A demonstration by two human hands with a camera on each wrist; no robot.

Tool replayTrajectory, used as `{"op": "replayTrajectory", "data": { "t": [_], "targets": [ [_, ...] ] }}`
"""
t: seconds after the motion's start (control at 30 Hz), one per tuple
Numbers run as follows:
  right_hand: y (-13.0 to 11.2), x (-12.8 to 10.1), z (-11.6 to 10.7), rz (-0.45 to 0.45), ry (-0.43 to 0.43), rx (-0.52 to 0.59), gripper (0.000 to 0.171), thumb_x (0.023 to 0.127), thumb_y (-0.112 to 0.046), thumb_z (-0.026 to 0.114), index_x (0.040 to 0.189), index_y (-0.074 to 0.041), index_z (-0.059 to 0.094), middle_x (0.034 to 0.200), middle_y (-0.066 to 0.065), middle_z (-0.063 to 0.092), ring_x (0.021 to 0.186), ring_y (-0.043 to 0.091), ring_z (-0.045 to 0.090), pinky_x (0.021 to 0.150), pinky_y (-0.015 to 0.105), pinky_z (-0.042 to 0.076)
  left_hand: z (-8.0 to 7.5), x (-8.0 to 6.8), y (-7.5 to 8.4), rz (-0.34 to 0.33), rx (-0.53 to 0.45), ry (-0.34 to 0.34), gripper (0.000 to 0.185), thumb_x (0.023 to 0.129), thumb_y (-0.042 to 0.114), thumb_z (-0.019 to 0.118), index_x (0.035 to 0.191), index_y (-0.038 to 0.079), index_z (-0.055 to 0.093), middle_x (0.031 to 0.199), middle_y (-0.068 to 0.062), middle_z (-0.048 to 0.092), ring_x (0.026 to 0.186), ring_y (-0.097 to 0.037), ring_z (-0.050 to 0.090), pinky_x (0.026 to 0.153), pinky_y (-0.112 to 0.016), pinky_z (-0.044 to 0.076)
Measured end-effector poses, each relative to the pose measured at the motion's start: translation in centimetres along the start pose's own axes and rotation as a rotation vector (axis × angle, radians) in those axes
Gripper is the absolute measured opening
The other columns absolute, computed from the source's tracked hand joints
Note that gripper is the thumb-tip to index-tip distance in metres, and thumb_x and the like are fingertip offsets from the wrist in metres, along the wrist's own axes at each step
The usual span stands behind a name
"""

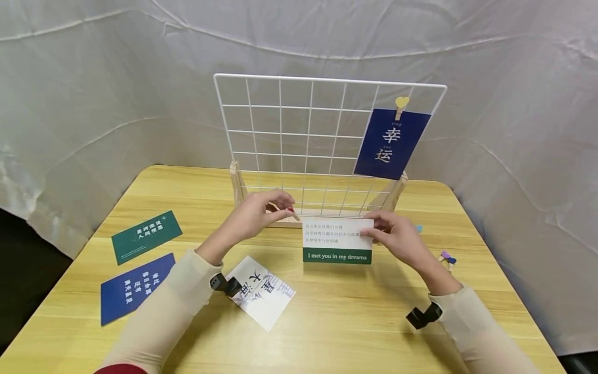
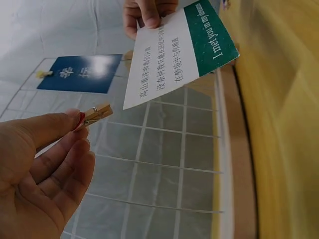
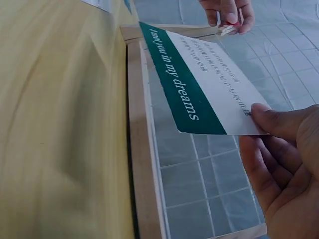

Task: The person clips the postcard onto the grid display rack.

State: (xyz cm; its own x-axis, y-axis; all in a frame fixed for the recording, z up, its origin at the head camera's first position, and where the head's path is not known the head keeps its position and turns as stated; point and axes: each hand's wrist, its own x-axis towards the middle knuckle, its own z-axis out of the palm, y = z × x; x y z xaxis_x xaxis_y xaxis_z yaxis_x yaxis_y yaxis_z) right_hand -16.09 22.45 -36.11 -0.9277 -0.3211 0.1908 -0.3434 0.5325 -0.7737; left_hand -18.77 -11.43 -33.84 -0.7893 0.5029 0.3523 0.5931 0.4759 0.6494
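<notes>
My right hand (image 1: 397, 238) pinches the right edge of a white-and-green card (image 1: 337, 241) printed "I met you in my dreams", held in front of the grid's lower part. Between thumb and forefinger, my left hand (image 1: 259, 215) holds a small wooden clothespin (image 2: 97, 114) with a red piece on it. The clothespin is just left of the card, apart from it. Behind both hands stands a white wire grid (image 1: 280, 132) on a wooden base (image 1: 284, 223). A dark blue card (image 1: 374, 161) hangs at the grid's upper right under a clothespin with a yellow heart (image 1: 402, 102).
A green card (image 1: 147, 237) and a blue card (image 1: 114, 296) lie on the table's left side. Partly under my left wrist is a white card (image 1: 268, 306). Several small clothespins (image 1: 447, 258) with coloured tops lie right of my right hand.
</notes>
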Motion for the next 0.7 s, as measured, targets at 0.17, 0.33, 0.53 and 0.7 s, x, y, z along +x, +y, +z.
{"op": "replayTrajectory", "data": {
  "t": [0.17, 0.33, 0.53, 0.7],
  "targets": [
    [-0.3, 0.6, -0.4, -0.027, 0.028, 0.022, 0.025, 0.09, -0.006, 0.07, 0.114, 0.001, 0.068, 0.086, 0.011, 0.069, 0.071, 0.017, 0.066, 0.062, 0.029, 0.057, -0.9, 0.9, 1.0, 0.033, 0.022, 0.001, 0.011, 0.092, 0.017, 0.07, 0.101, 0.01, 0.071, 0.092, 0.003, 0.07, 0.084, -0.011, 0.064, 0.079, -0.03, 0.054],
    [-0.9, 1.2, -0.9, -0.048, 0.022, 0.007, 0.026, 0.093, -0.008, 0.067, 0.117, 0.001, 0.068, 0.094, 0.015, 0.071, 0.074, 0.019, 0.068, 0.064, 0.032, 0.058, -1.7, 1.7, 1.8, 0.045, 0.038, 0.018, 0.015, 0.092, 0.019, 0.07, 0.104, 0.011, 0.07, 0.093, 0.003, 0.07, 0.086, -0.01, 0.064, 0.08, -0.03, 0.054],
    [-1.9, 2.1, -1.7, -0.071, 0.024, -0.047, 0.025, 0.096, -0.009, 0.063, 0.118, 0.001, 0.068, 0.102, 0.017, 0.07, 0.074, 0.019, 0.069, 0.064, 0.026, 0.057, -2.7, 2.5, 2.5, 0.089, 0.024, 0.078, 0.015, 0.09, 0.017, 0.072, 0.103, 0.011, 0.069, 0.091, 0.003, 0.07, 0.084, -0.011, 0.064, 0.078, -0.029, 0.053],
    [-2.6, 2.7, -2.2, -0.094, 0.083, -0.072, 0.017, 0.093, -0.01, 0.068, 0.106, 0.001, 0.07, 0.093, 0.014, 0.071, 0.072, 0.022, 0.068, 0.063, 0.024, 0.056, -3.3, 3.1, 3.0, 0.12, 0.042, 0.098, 0.01, 0.09, 0.016, 0.071, 0.099, 0.011, 0.071, 0.089, 0.003, 0.07, 0.082, -0.011, 0.064, 0.076, -0.028, 0.054]
  ]
}}
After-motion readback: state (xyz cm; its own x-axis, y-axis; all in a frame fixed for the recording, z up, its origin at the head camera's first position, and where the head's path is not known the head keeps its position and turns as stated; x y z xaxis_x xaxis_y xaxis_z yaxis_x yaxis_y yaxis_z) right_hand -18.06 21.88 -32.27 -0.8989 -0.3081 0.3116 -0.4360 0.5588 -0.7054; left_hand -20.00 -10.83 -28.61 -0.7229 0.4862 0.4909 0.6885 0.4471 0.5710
